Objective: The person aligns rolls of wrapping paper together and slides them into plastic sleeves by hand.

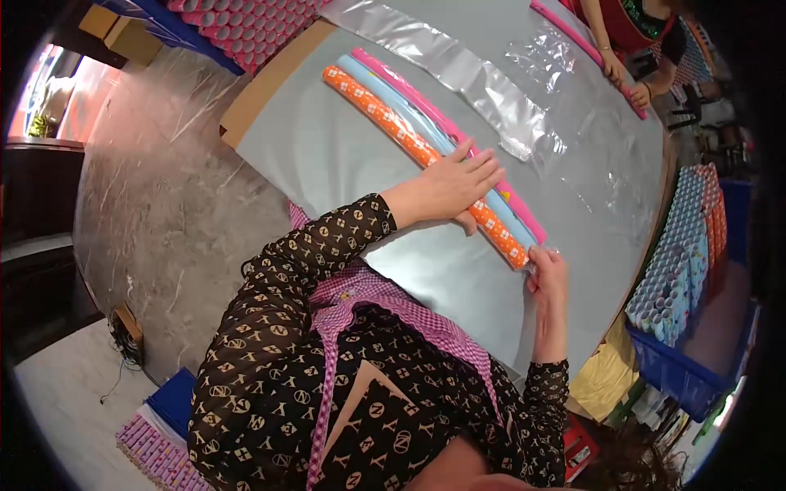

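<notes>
Three slim rolls of patterned paper lie side by side on a grey table (pixel 307 147): an orange roll (pixel 372 108), a light blue roll (pixel 391 99) and a pink roll (pixel 408 90). Shiny clear film appears to cover them. My left hand (pixel 457 186) rests flat across all three, fingers stretched out. At the rolls' near right end, my right hand (pixel 548 274) has its fingers pinched together on what looks like the loose end of the clear film.
Clear plastic sleeves (pixel 458 67) lie beyond the rolls. Across the table, another person's hands (pixel 626 80) hold a long pink roll (pixel 573 34). Upright rolls fill a blue crate (pixel 684 364) at right. Pink rolls (pixel 254 29) are stacked at the far left.
</notes>
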`<state>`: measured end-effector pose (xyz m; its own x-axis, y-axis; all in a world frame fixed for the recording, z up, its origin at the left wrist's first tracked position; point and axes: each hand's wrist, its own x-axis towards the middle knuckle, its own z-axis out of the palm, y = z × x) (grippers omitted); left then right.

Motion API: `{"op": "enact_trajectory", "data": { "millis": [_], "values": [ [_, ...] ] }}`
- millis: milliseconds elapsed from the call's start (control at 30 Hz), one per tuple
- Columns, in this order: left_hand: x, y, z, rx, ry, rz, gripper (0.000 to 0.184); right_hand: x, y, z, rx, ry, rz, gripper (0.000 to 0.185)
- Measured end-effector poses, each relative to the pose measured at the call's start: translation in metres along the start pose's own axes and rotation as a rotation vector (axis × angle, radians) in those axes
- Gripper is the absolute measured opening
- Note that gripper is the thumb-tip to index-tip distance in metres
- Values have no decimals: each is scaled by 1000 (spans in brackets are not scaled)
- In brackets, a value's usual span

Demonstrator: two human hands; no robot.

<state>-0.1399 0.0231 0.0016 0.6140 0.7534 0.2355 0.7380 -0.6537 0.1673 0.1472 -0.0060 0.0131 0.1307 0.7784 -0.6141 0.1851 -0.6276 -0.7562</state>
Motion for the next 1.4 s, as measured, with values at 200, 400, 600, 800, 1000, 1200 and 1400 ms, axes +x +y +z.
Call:
{"op": "enact_trajectory", "data": {
  "millis": [200, 400, 600, 800, 1000, 1200, 1400],
  "values": [
    [0, -1, 1, 13, -11, 7, 110, 4, -1, -3, 13, -67, -7, 19],
    [0, -1, 7, 28, 49, 26, 109, 4, -6, -4, 59, -122, 59, 20],
    [-1, 0, 0, 18, -8, 9, 110, 10, -4, -7, 29, -163, 77, 23],
    [-1, 1, 0, 33, -47, 3, 111, 6, -11, -6, 27, -184, 96, 21],
    [-2, 1, 3, 24, -40, 2, 110, 12, -8, -10, 53, -238, 121, 26],
    [-2, -1, 1, 45, -66, 10, 109, 14, -7, -10, 60, -251, 155, 27],
    [-2, -2, 7, -9, -49, 38, 106, -5, -11, -9, -85, -124, 25, 26]
  ]
}}
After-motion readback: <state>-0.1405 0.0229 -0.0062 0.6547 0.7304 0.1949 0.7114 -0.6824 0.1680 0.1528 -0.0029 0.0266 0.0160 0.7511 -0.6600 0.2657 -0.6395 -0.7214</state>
